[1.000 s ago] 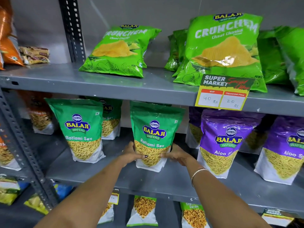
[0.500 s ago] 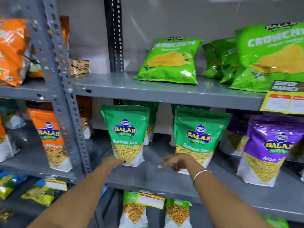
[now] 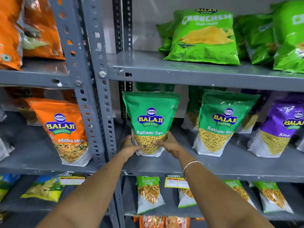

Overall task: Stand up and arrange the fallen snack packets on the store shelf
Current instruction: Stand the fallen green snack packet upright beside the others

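Packets mostly upright already: orange Mitha Mix pouch [image 3: 65, 130] standing left of the grey upright post [image 3: 97, 89], second Ratlami Sev pouch [image 3: 220, 124] and purple Aloo pouch [image 3: 283, 129] standing further right on the middle shelf [image 3: 213, 163], with the flat yellow-green packet [image 3: 43, 188] lower left seemingly yet to be stood up. Left hand [image 3: 131, 145] curled against the lower left edge of the green Ratlami Sev pouch [image 3: 151, 122], thumb across the front. Right hand [image 3: 167, 143] clasping the lower right edge likewise, steadying it upright just right of the post.
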`<state>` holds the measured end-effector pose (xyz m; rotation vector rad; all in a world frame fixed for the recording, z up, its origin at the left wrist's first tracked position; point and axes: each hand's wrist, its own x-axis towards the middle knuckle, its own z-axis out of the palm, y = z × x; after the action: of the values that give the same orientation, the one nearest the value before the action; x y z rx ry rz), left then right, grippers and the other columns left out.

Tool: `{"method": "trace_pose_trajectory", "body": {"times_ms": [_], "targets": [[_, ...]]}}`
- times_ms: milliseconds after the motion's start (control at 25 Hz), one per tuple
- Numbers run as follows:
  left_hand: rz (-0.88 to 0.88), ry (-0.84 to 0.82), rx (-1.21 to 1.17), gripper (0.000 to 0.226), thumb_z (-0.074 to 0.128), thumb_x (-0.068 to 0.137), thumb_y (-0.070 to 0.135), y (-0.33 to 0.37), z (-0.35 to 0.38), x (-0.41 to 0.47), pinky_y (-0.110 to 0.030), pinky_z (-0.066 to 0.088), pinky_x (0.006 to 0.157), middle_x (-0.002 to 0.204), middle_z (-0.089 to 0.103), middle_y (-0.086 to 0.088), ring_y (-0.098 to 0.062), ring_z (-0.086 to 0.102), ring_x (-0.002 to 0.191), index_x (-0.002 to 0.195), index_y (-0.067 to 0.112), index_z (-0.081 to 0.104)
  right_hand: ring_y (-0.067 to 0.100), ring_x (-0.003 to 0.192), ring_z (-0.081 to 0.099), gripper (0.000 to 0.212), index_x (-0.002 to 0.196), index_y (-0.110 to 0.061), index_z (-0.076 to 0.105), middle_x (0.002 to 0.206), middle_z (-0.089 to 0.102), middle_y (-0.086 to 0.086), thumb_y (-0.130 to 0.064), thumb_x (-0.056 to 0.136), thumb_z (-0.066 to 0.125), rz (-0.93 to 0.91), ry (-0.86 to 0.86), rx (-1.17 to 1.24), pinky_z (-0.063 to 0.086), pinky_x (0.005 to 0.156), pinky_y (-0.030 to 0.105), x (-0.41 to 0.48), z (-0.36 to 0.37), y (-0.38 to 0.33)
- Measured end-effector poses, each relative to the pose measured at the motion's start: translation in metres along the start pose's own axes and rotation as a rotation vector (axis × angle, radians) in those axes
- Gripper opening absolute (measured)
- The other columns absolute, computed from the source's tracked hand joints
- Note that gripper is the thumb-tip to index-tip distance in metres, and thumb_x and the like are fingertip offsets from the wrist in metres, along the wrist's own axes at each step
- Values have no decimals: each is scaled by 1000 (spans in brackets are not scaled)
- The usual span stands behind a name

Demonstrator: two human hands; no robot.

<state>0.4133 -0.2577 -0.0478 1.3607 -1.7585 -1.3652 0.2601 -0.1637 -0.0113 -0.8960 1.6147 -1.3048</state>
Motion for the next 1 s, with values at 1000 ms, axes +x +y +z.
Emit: {"method": "trace_pose_trajectory", "body": {"times_ms": [1000], "targets": [[-355,-325,587,52,66,83,30,18,-4,-77,-32,48,95,109,58,-10,-17,57,76,123,4,48,32,145,23,96,149,0,10,157,21,16,-13,79,73,96,-46,-207,26,118,44,-65,-30,7]]}}
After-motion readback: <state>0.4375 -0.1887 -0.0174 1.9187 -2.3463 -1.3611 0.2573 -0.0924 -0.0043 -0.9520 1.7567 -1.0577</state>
